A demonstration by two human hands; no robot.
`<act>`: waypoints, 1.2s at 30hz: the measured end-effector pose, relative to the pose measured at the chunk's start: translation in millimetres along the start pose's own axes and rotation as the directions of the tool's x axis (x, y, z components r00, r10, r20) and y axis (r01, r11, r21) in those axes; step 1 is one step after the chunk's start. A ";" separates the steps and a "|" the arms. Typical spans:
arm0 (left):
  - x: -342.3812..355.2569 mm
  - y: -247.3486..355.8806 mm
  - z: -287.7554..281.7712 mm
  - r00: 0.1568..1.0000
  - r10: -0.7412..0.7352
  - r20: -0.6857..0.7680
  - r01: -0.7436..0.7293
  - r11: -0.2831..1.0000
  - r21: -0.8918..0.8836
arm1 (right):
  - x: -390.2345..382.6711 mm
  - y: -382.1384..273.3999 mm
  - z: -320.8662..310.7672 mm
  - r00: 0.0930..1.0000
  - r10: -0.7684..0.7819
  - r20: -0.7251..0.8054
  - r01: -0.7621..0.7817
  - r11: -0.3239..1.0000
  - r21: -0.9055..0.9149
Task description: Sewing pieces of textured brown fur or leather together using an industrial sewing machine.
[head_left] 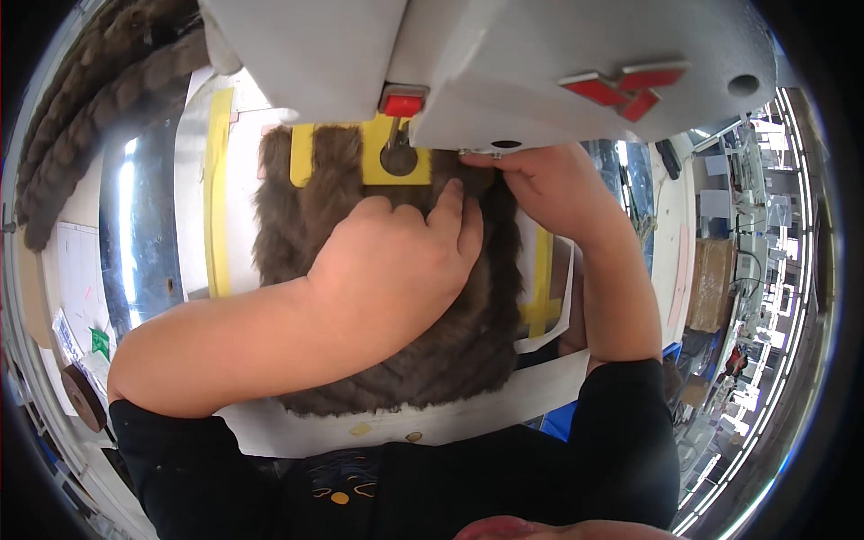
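A piece of dark brown fur (396, 378) lies spread under the sewing machine's head (576, 72). My left hand (405, 243) rests on its middle, two fingers stretched out and touching the pile, the others curled; its thumb is hidden. At the fur's far right edge, my right hand (553, 184) pinches the fur with its fingertips right under the machine, which partly covers them. A yellow plate (371, 171) with a round hole sits on the fur, just beyond my left knuckles. The metal presser part (396, 137) comes down at that hole.
Yellow tape strips (219, 193) run along the white work surface (270, 432). Long brown fur strips (108, 90) hang at the far left. A brown tape roll (84, 398) lies at the left edge. A cardboard box (711, 286) stands on the right.
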State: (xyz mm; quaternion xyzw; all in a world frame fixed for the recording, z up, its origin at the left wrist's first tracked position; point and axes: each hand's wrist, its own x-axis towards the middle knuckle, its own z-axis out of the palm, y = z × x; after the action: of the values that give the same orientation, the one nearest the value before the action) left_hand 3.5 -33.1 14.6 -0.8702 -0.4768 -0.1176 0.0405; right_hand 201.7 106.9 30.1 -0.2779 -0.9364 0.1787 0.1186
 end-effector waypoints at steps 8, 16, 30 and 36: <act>0.0 4.5 -2.0 0.997 -0.014 0.070 0.009 0.998 0.070 | 0.5 1.7 -1.3 0.999 0.020 0.047 -0.020 1.000 -0.008; 1.8 -0.8 -3.6 0.992 -0.021 0.122 0.014 0.999 0.052 | 2.3 2.3 -2.0 0.999 0.034 0.024 -0.034 0.999 0.003; 12.5 -17.3 -2.8 0.987 -0.035 0.156 0.026 0.998 0.056 | 8.5 35.4 6.5 0.996 -0.019 -0.088 0.010 0.995 -0.101; 12.1 -19.9 -9.0 0.974 -0.048 0.223 0.036 0.998 0.056 | 17.9 31.1 8.7 0.995 -0.023 -0.099 0.008 0.988 -0.154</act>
State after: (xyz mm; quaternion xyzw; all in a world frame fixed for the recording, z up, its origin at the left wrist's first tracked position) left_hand -8.4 -14.1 25.5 -0.8663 -0.4994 -0.0073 0.0064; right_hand 199.1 138.9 11.9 -0.2874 -0.9423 0.0910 0.1454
